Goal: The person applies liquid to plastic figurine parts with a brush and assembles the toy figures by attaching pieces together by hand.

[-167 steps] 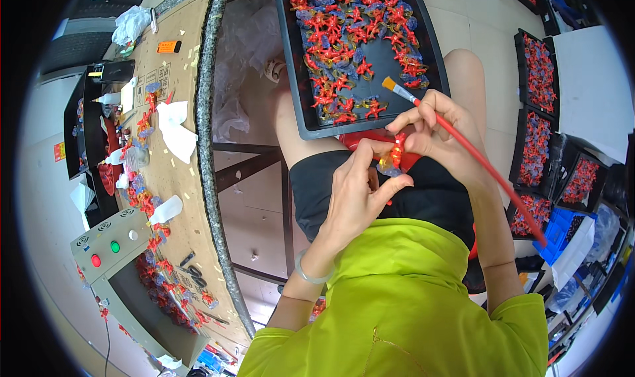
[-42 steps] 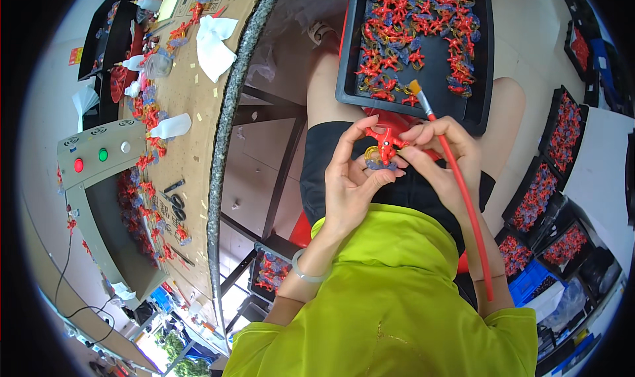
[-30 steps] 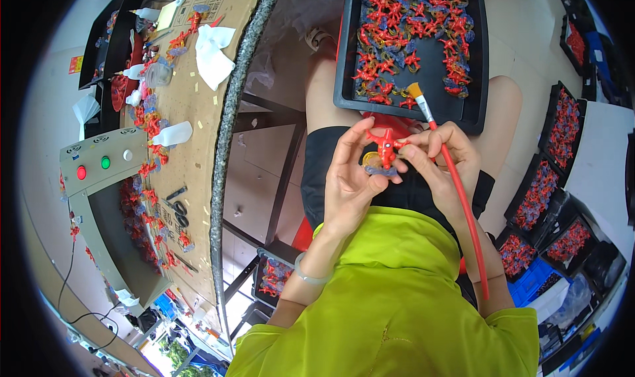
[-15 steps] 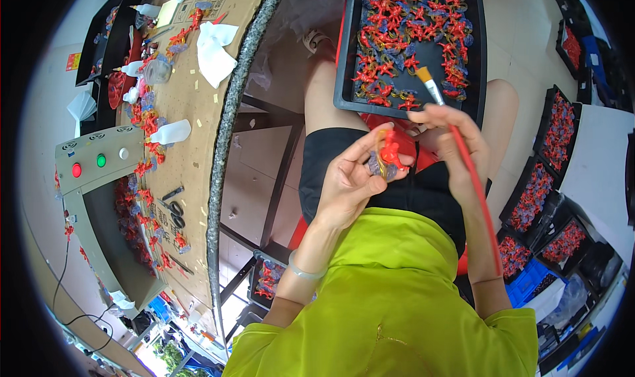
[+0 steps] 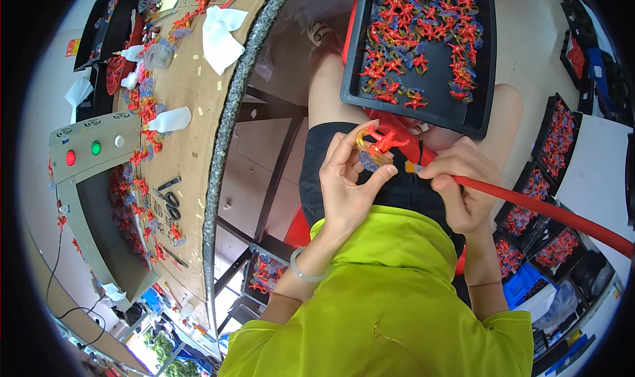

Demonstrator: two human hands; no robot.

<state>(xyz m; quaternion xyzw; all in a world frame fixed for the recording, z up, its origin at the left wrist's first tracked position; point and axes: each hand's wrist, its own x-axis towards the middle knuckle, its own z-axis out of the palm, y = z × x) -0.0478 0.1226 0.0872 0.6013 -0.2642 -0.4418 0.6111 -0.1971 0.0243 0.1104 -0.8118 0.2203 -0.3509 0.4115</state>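
Between the thumb and fingers of my left hand (image 5: 342, 190) is a small figurine (image 5: 385, 141): a red figure with a yellow curved piece and a translucent bluish-purple part. My right hand (image 5: 468, 182) grips a paintbrush (image 5: 536, 204) with a long red handle, which slants off to the right. The brush's yellowish tip shows just right of the figurine; I cannot tell whether they touch. Beyond my hands, a black tray (image 5: 438, 79) lies across my lap, with many similar figurines in rows and a bare patch of its floor showing.
On the left is a cardboard-covered table (image 5: 198, 112) with a dark speckled edge. It carries a white squeeze bottle (image 5: 170, 120), a white tissue (image 5: 221, 40), scissors (image 5: 172, 206), loose figurines and a grey machine (image 5: 99, 142) with buttons. Trays of figurines (image 5: 557, 135) stand at right.
My right hand has lowered the brush from over the tray's near edge to beside the figurine, its handle swinging outward to the right. The figurine has turned in my left hand.
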